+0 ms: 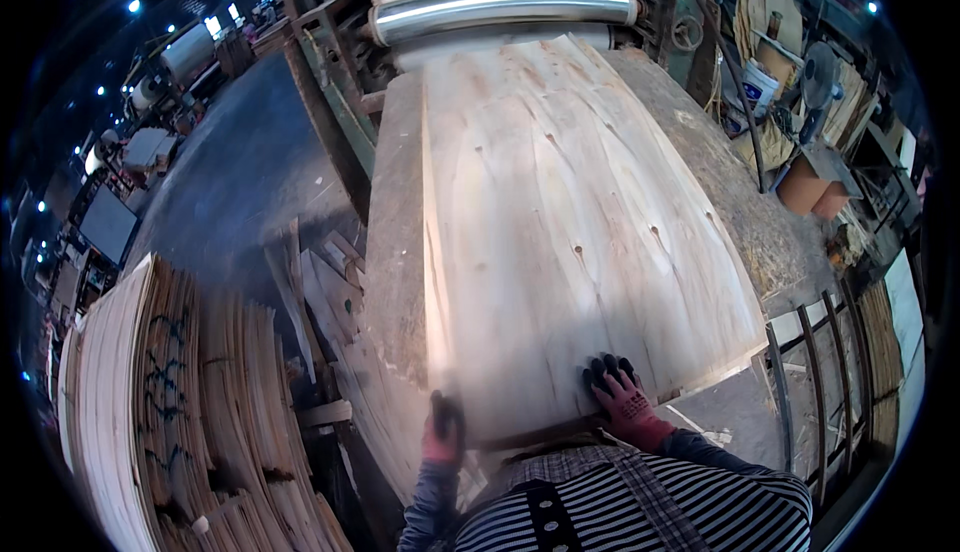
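A large, pale sheet of wood veneer (560,252) with dark knots lies lengthwise on the table in front of me. Its far end reaches up close to a shiny metal roller (505,14). My left hand (443,430), in a pink glove with dark fingertips, is at the sheet's near left corner, its fingers close together and curled on the edge. On top of the near edge, right of the middle, my right hand (628,407) lies in a matching glove with its fingers apart. Its thumb side is partly hard to make out.
Stacked veneer sheets (180,402) stand at the lower left, beside loose wood strips (325,292). The worn machine table (680,122) shows along both sides of the sheet. A metal rack (825,382) stands at the right; behind it are a cardboard box (812,184), a bucket (757,89) and a fan (820,74).
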`<state>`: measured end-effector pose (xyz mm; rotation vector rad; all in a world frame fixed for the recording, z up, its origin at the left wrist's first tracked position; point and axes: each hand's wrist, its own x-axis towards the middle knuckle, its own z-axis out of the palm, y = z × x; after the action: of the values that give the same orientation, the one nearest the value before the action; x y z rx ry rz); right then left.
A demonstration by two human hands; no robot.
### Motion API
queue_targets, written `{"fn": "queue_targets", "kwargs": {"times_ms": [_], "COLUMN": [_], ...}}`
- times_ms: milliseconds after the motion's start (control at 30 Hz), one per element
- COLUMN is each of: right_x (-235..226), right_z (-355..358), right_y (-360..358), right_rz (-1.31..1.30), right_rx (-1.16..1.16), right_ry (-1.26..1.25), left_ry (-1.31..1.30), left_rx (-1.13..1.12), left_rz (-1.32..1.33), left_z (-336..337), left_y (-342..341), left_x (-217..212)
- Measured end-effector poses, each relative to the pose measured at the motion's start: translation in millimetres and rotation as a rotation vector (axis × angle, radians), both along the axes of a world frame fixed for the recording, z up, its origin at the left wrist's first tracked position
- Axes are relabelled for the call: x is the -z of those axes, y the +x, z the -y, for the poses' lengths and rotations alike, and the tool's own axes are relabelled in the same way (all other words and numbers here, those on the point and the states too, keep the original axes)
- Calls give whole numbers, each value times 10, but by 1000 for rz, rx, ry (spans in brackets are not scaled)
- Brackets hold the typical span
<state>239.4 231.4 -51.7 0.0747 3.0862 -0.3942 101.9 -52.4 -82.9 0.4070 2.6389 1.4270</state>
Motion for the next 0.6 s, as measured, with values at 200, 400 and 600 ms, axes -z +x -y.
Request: {"fn": "queue_targets", "kwargs": {"times_ms": [200, 400, 600], "right_x": [-392, -183, 110], "right_z": [318, 495, 461], "right_y": [-344, -634, -1069], "right_rz": [-261, -252, -44], "right_rx": [-164, -470, -871], "right_ry": [-231, -266, -392], "left_ry": [408, 257, 52], "left_rx": [-130, -487, -1075], "left_rz": [-62, -3, -36], "left_z": [335, 442, 804], "left_y": [465, 671, 1602], "left_x": [8, 140, 359]}}
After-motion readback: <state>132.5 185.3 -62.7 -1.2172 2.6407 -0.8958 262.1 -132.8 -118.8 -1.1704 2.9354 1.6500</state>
